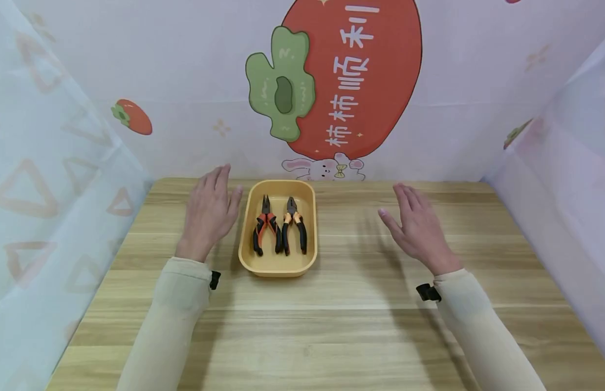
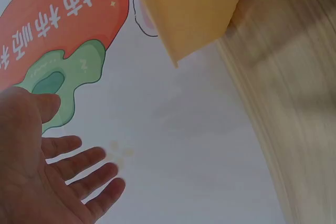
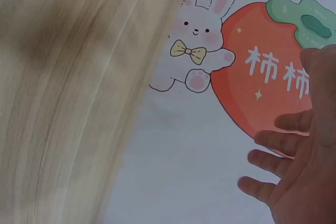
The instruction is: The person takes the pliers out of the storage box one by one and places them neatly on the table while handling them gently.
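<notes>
A yellow plastic tray [image 1: 278, 266] stands on the wooden table, toward its back and left of centre. Inside lie two pliers side by side, jaws toward the back: needle-nose pliers [image 1: 267, 218] with orange and black handles, and combination pliers [image 1: 292, 217] with black and light-orange handles. Just left of the tray is my left hand [image 1: 209, 209], fingers extended and holding nothing. Farther off to the tray's right, my right hand [image 1: 420, 228] also has straight fingers and an empty palm. In the left wrist view the tray's side wall [image 2: 194, 9] shows above the left hand [image 2: 58, 166].
The wooden table [image 1: 302, 336] ends at a white back wall [image 1: 185, 65] printed with a large red persimmon and a rabbit. White printed side sheets [image 1: 43, 217] rise along the left and right edges. Black straps [image 1: 428, 292] sit at both wrists.
</notes>
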A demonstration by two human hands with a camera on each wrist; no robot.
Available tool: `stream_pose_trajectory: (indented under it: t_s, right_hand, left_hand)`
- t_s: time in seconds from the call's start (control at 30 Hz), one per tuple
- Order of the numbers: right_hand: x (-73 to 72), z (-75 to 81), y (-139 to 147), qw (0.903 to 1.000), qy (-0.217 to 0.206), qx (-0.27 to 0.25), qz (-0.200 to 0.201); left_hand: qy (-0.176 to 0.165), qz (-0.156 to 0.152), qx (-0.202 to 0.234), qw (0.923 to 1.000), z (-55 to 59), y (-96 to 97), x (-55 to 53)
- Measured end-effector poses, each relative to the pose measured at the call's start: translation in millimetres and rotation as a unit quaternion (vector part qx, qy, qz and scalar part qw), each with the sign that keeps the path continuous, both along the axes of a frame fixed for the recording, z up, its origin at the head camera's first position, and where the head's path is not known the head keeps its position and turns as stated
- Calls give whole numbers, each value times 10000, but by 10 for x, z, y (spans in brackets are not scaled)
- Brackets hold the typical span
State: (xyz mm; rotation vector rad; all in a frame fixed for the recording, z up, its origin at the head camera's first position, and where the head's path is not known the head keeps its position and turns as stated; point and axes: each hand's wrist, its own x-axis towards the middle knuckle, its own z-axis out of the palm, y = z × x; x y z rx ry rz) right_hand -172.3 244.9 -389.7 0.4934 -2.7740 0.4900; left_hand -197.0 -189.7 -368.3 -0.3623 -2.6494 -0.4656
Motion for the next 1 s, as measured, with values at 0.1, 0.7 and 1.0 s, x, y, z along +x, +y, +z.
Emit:
stream_pose_trajectory:
  t_s: [0.1,0.7,1.0]
  right_hand:
    - [36,-14,-36,9999,-16,-99,18]
    - [140,-55,-249,9990,-398,-135,181]
    - [147,-55,-439,9981,-353,-61,501]
  left_hand:
    - [-329,21,7,9995,-36,20,20]
    - [-1995,195,587,9779,-277,28,69]
    - [-2553,151,487,9655,-342,36,91]
